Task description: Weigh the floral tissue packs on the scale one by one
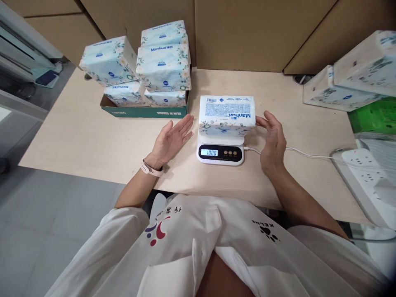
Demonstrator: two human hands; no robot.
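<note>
A pack of tissues (227, 113) with a floral print rests on a white digital scale (220, 162), whose lit display reads 100.0. To the pack's left is my left hand (173, 138), palm turned inward, fingers stretched out, a small gap between it and the pack. My right hand (272, 142) is at the pack's right side with fingers slightly curved and apart; whether its fingertips touch the wrapper I cannot tell. Neither hand grips anything. A pale band (151, 168) circles my left wrist.
Several tissue packs (163, 68) are stacked in a low green box (145, 112) at the back left. More packs (328, 88) stand at the right by a bright green item (371, 117). A white cable (309, 153) runs from the scale toward a power strip (365, 165). Brown cardboard boxes (247, 37) line the back.
</note>
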